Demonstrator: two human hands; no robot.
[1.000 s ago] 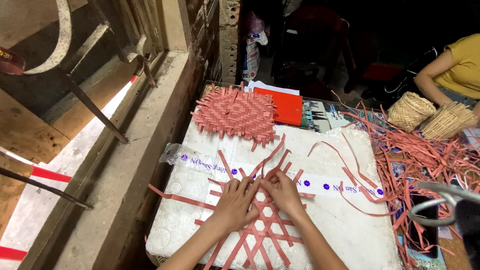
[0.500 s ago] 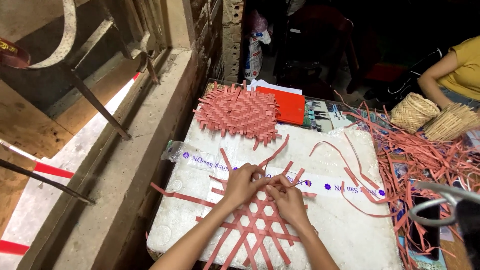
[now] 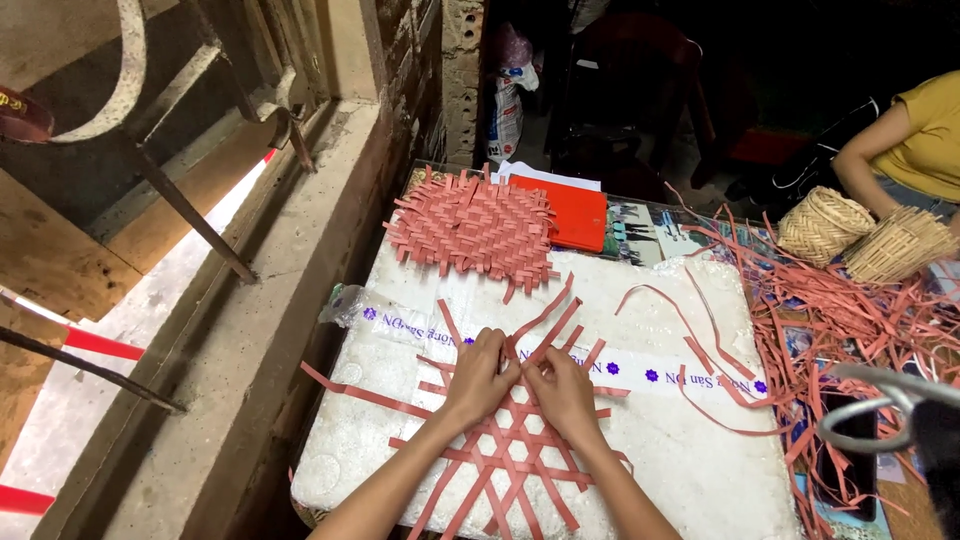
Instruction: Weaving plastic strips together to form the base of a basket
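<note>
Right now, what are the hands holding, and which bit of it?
Both the left hand and right hand pinch the pink strips of the open weave at its far edge, where they cross.

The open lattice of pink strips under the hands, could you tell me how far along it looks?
One woven mat lies finished at the far end of the white foam board. The open lattice is only begun: a few crossing strips with wide gaps and long free ends. The left hand and right hand press together at its upper edge. Many loose strips remain unused beside the board.
</note>
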